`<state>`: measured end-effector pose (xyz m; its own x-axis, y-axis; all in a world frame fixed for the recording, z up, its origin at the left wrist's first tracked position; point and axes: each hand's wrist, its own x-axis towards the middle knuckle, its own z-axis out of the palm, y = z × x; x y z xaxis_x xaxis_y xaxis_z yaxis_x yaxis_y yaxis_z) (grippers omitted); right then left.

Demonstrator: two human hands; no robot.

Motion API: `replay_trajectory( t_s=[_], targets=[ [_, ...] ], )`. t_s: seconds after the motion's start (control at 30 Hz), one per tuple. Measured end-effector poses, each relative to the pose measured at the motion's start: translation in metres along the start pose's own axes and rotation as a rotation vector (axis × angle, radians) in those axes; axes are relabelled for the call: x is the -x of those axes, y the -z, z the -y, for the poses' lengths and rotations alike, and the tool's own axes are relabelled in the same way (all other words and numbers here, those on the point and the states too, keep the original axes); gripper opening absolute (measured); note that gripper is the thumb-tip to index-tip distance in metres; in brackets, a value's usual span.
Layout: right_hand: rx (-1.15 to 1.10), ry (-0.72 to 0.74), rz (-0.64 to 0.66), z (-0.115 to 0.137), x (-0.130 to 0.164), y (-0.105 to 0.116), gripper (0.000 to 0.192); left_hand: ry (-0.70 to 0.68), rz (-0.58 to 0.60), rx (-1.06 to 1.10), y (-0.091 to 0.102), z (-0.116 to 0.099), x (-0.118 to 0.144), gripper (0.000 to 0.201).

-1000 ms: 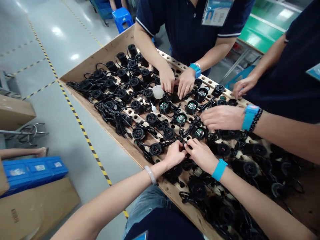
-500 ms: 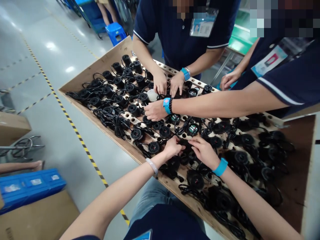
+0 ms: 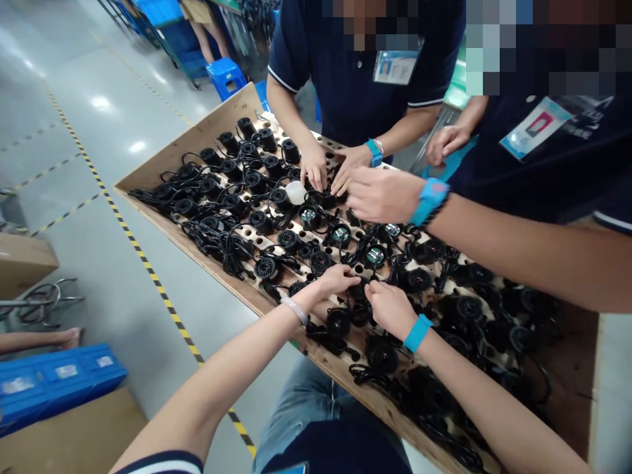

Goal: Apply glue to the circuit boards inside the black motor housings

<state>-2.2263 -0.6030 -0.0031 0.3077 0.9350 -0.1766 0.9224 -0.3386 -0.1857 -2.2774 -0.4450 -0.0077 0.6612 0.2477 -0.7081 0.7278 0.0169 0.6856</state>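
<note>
My left hand (image 3: pixel 334 280) and my right hand (image 3: pixel 388 306) meet over one small black round part (image 3: pixel 359 289) that sits among many others on a wooden board with holes (image 3: pixel 197 135). The fingertips of both hands pinch at that part and its black cord. I wear a pale bangle (image 3: pixel 295 309) on the left wrist and a blue strap (image 3: pixel 417 332) on the right. Black round units with cords (image 3: pixel 266 266) cover the board; some further in show green circuit faces (image 3: pixel 375 255).
A person in a dark shirt across the board has both hands (image 3: pixel 326 171) on parts beside a white bulb-like piece (image 3: pixel 296 192). Another person's arm with a blue strap (image 3: pixel 428 199) reaches in from the right. Blue crates (image 3: pixel 54 378) and cardboard lie on the floor at left.
The other person's hand from the right pulled back from the board's middle toward the far side. My hands stayed together on the same part; the view rose slightly.
</note>
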Motion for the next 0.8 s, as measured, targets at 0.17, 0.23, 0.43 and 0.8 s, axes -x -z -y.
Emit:
replay_trajectory(
  t_s=[0.17,0.23,0.43,0.8],
  targets=[
    [-0.077,-0.079,0.038,0.012,-0.003,-0.002,0.024,0.021,0.014,-0.045,0.002,-0.004,-0.006,0.012],
    [-0.141,-0.127,0.052,0.014,-0.007,-0.005,0.022,0.006,-0.003,-0.074,0.001,-0.002,-0.007,0.013],
    [-0.502,-0.313,0.011,0.006,-0.004,-0.010,0.026,-0.065,-0.022,-0.149,-0.001,0.006,-0.005,0.010],
    [-1.278,-0.911,-0.066,0.023,-0.009,-0.013,0.025,-0.080,0.086,-0.377,0.008,0.002,-0.009,0.013]
  ],
)
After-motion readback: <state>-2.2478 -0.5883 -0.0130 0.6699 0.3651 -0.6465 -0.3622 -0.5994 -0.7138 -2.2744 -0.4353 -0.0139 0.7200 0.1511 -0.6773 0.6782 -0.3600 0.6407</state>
